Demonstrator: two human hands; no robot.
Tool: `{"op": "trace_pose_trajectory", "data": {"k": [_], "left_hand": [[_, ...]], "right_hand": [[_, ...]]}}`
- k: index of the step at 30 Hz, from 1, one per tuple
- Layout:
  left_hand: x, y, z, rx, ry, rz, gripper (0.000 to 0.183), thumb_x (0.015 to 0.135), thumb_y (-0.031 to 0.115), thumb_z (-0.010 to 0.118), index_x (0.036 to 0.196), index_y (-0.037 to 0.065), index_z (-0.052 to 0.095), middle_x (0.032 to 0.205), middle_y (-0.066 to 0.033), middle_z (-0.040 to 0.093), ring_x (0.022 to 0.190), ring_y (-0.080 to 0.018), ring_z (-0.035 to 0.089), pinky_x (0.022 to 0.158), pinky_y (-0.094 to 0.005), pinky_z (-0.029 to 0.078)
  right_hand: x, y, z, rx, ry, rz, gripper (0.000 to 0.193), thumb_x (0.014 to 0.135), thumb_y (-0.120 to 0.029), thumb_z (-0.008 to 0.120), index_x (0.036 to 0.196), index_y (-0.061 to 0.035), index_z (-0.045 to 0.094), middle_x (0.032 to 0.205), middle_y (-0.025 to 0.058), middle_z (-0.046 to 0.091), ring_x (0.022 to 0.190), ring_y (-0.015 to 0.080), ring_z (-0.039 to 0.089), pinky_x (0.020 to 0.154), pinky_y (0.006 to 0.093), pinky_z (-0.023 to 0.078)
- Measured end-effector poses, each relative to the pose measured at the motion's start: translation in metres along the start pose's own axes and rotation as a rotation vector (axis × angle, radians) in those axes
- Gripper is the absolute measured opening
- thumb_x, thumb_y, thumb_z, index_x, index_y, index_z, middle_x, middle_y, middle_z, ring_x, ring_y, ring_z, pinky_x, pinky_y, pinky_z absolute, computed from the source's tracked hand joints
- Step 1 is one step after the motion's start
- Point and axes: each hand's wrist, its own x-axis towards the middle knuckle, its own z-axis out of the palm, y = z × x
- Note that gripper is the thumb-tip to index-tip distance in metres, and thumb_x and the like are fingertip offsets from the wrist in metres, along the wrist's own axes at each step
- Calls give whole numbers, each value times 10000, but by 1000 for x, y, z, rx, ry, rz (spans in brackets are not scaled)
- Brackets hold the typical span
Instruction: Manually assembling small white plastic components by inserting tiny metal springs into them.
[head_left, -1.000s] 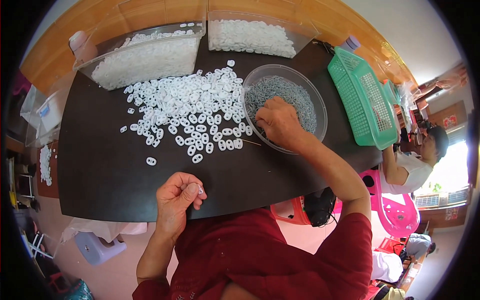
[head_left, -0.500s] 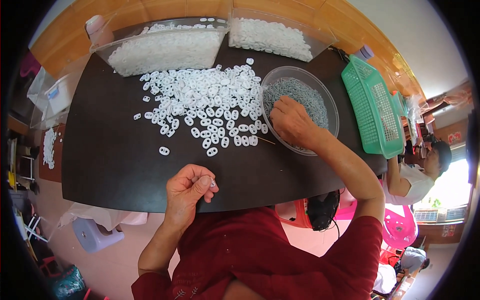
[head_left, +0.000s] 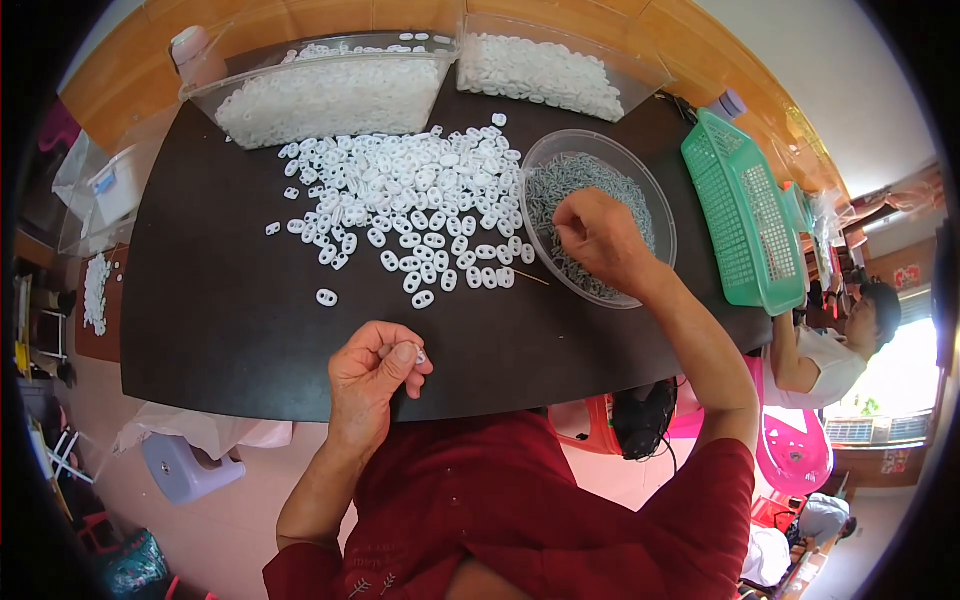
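Lifting: your right grip sits a bit higher off the grey screws than half a second ago; fingertips were down among them then.
Meaning: my read is that the dip into the screws is finishing. Whether it got you one, I can't say.
Right grip: fingers curled in together over the round tub. Can't tell if anything is pinched; your own hand hides the tips.
Left grip: yours is pinching one small whitish piece between thumb and forefinger, same hold as before. Piece is mostly covered, so no detail on it.
Screws: right under and around your right grip, well apart from your left one, to its forward right.
White pieces: the two-hole pile is left of your right grip and straight ahead of your left. A lone piece lies near your left grip, ahead and slightly left.
Thin stick: on the counter between your grips, the stick lies just left of the tub, nearer your right one.
Green basket: the basket stands right of your right grip, beyond the tub.
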Motion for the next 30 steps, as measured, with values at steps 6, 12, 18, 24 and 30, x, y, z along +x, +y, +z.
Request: {"op": "trace_pose_trajectory", "data": {"k": [6,12,18,24,30], "left_hand": [[1,1,-1,-17,-2,5,134,862,88,624,899,-30,573,763,-95,613,597,-118,549,545,-231,457],[0,0,-1,-91,60,0,210,845,47,630,1023,-58,593,787,-100,627,638,-133,565,596,-249,467],[0,1,-2,-84,15,34,150,860,63,632,985,-20,621,800,-54,622,687,-80,552,602,-207,454],[-5,4,-4,-10,61,43,147,854,85,642,940,-32,617,807,-75,622,681,-97,544,604,-212,448],[-8,1,-9,58,35,63,150,883,101,620,988,-6,606,813,3,592,703,-33,492,628,-172,419]], "right_hand": [[-3,-5,0,213,-29,249,155,747,33,618,885,-37,604,720,34,554,649,109,531,588,253,444],[2,-71,-7,491,-52,268,155,761,46,635,904,-13,623,804,2,572,675,64,510,626,213,420],[8,-113,25,779,-270,233,182,754,33,669,926,-10,625,800,9,573,704,70,518,643,219,428],[13,-123,44,838,-358,298,194,767,11,666,952,-14,614,807,10,584,709,62,527,633,216,437],[16,-128,47,853,-401,291,189,770,2,671,951,-13,616,795,4,595,710,55,540,622,208,439]]}}
